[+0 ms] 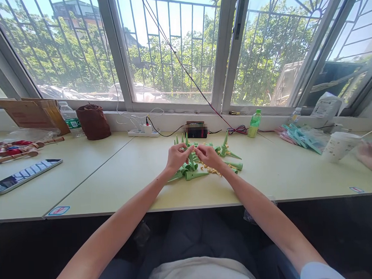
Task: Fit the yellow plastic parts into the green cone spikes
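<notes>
Above the table, my left hand (178, 156) is closed around a green cone-shaped piece (191, 159), whose narrow end points down. My right hand (210, 155) meets it at the fingertips in a pinch; whatever is between those fingers is too small to make out. Beneath and around both hands lie several more green cone-shaped pieces (196, 175), some on their sides and some standing with the tip up, like the upright cone (225, 144) at the right. Small yellow pieces (212, 170) are scattered among them, nearest my right wrist.
Behind the cones stand a dark phone-like device (196, 131) and a white power strip (143, 133). A green bottle (254, 123) and a white cup (340, 146) are to the right, near another person's hand (365, 151). Leftward are a phone (25, 176) and a brown pouch (93, 122).
</notes>
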`<state>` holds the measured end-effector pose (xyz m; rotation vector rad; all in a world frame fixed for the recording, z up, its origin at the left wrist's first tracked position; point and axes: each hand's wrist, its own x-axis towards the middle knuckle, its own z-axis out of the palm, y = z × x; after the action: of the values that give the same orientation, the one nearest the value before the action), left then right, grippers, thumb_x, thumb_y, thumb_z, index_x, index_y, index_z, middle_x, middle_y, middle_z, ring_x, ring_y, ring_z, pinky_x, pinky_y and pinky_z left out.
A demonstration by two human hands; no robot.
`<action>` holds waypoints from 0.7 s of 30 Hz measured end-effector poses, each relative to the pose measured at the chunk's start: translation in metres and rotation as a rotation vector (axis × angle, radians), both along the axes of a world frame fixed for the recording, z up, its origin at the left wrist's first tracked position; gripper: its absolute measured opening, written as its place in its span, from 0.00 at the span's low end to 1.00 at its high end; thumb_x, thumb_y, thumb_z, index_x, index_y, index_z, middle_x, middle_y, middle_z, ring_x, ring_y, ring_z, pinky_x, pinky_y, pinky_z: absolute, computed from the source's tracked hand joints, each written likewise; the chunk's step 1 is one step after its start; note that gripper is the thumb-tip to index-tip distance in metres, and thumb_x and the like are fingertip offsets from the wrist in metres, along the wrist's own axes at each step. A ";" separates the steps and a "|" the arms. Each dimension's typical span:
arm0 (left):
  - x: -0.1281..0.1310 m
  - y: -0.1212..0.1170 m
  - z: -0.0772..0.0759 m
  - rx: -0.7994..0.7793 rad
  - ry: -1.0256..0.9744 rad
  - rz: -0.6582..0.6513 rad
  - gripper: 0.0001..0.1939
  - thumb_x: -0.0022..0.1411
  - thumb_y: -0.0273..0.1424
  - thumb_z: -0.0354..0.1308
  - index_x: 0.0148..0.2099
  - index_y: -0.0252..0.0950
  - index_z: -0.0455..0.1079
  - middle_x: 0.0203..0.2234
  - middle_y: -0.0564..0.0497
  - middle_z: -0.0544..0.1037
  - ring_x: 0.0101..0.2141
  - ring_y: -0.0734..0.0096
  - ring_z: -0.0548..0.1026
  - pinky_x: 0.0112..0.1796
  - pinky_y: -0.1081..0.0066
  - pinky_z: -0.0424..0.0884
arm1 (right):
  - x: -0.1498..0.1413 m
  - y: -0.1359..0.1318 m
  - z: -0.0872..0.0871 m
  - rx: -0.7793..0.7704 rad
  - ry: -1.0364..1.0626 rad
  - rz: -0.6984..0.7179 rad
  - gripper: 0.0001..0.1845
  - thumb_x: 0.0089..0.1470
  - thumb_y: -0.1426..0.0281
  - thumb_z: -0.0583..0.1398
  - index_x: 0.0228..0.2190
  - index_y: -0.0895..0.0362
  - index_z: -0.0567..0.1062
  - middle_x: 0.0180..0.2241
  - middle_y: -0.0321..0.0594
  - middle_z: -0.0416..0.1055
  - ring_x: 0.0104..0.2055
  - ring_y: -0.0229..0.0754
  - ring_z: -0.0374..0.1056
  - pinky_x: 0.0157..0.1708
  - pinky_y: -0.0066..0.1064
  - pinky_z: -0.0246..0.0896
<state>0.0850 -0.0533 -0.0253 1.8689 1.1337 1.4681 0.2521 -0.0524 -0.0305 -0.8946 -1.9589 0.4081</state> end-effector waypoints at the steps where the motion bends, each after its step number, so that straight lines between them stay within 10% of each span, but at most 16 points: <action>1: 0.000 -0.001 0.000 0.005 -0.003 0.003 0.22 0.54 0.46 0.61 0.22 0.37 0.59 0.08 0.60 0.62 0.11 0.75 0.67 0.15 0.77 0.53 | 0.000 0.000 0.000 0.003 -0.001 -0.001 0.21 0.61 0.58 0.50 0.21 0.55 0.60 0.17 0.32 0.58 0.21 0.35 0.51 0.24 0.29 0.46; 21: 0.001 -0.007 0.000 0.120 0.081 -0.097 0.19 0.64 0.47 0.51 0.32 0.36 0.67 0.16 0.55 0.72 0.17 0.75 0.71 0.20 0.76 0.64 | 0.002 0.002 0.003 -0.013 0.090 -0.101 0.23 0.59 0.57 0.52 0.18 0.55 0.57 0.16 0.31 0.51 0.21 0.33 0.48 0.23 0.28 0.43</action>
<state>0.0864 -0.0602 -0.0251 2.0524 0.9957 1.4459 0.2544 -0.0499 -0.0278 -0.9628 -1.8229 0.3965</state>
